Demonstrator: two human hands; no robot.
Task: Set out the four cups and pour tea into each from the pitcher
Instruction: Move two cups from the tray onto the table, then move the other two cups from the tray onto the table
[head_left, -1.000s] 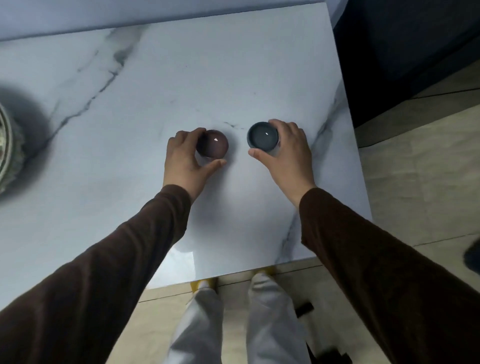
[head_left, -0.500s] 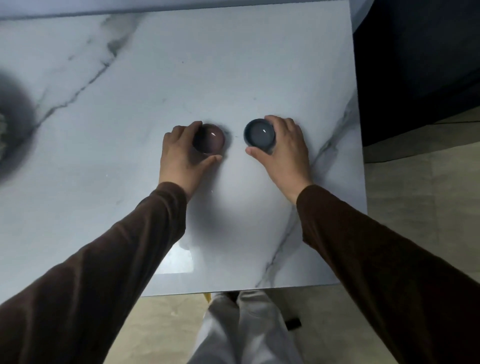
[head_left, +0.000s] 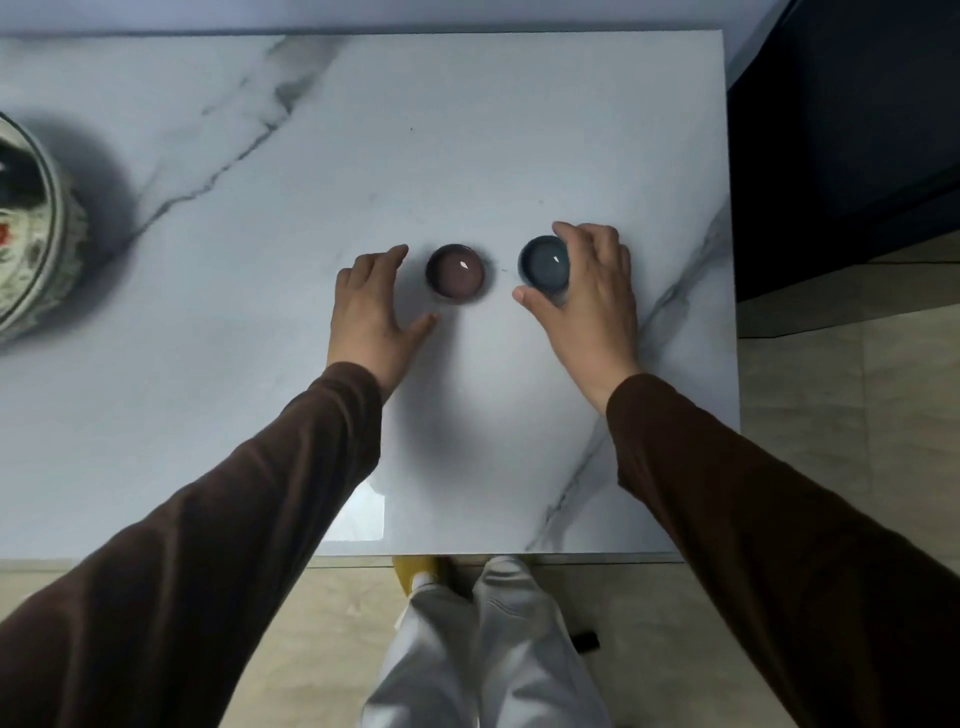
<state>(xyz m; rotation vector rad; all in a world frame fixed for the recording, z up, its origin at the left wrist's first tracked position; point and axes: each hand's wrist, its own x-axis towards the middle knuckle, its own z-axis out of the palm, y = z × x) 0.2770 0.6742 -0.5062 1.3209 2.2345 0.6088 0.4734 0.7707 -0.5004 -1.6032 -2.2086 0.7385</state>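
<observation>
Gleaming white marble table (head_left: 467, 130) beside tan tiled floor (head_left: 810, 415).

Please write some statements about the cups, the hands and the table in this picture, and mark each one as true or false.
1. Two cups stand on the marble table. True.
2. The left hand grips the brown cup. False: that hand is open and a gap shows between it and the cup.
3. The right hand is closed around the blue-grey cup. True.
4. The two cups touch each other. False: bare table shows between them.
5. A patterned vessel stands at the right edge of the table. False: it is at the left edge, partly out of view.
</observation>
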